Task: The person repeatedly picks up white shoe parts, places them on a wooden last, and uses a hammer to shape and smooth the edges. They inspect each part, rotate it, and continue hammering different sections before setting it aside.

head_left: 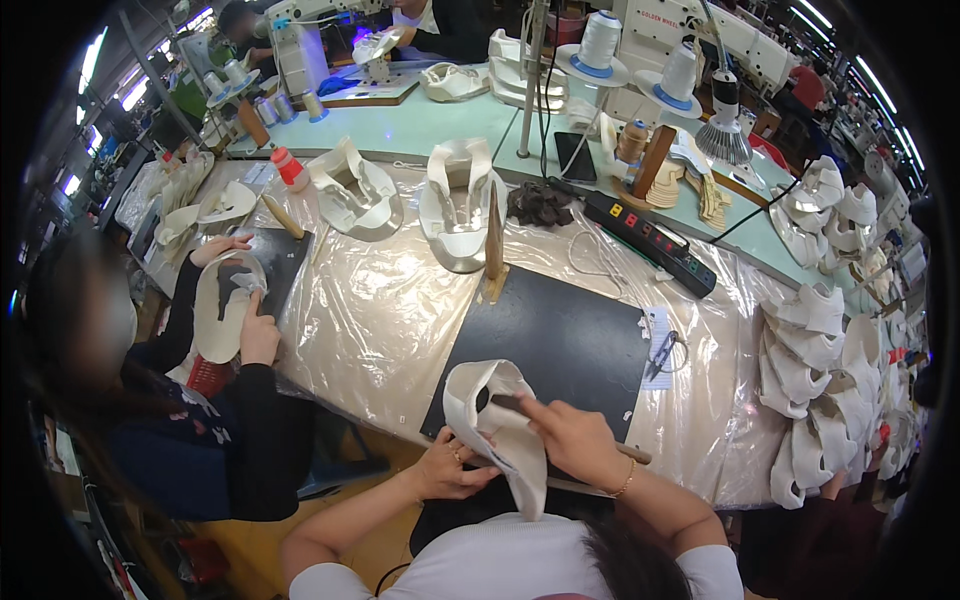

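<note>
A white shoe upper point(490, 390) stands tilted at the near edge of a black board point(550, 330). My left hand point(455, 468) grips its lower left side, fingers wrapped round the edge. At the upper's opening is my right hand point(575, 440), closed round a tool with a dark end point(508, 402) that reaches inside the upper. A wooden handle end point(635, 455) sticks out behind that fist and seems to belong to the same tool; its exact kind is unclear. The inside of the upper is partly hidden by my right hand.
At the left, a co-worker's hands point(258, 335) work on another upper. Two uppers point(462, 215) stand beyond my board. A power strip point(650, 240) and scissors point(668, 350) lie to the right, with stacked uppers point(800, 350) farther right. Plastic sheeting point(350, 320) covers the table.
</note>
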Available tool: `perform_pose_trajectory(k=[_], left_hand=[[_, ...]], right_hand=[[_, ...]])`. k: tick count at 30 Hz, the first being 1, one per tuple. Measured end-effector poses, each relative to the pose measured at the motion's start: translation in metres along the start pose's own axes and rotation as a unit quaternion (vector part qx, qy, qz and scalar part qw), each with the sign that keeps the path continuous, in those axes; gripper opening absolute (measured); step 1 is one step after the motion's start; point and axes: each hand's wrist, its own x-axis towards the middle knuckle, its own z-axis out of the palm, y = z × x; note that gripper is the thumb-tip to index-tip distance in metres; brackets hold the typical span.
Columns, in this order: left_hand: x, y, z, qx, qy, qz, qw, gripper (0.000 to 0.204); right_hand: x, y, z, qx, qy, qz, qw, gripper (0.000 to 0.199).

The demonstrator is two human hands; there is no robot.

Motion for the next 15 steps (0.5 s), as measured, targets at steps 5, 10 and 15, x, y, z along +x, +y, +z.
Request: perform_pose_trajectory(k=[5, 10, 15], left_hand=[[0.045, -0.020, 0.011, 0.005, 0.034, -0.048, 0.998, 0.054], [0.098, -0.040, 0.005, -0.076, 0.073, -0.177, 0.979, 0.064], [0.158, -0.063, -0.004, -0.111, 0.145, -0.305, 0.935, 0.076]], right_hand=[[-0.002, 0.028, -0.020, 0.013, 0.158, 0.091, 0.983, 0.048], [-0.016, 0.075, -0.016, -0.115, 0.202, 0.155, 0.960, 0.039], [-0.016, 0.103, 0.000, -0.159, 0.239, 0.112, 0.952, 0.040]])
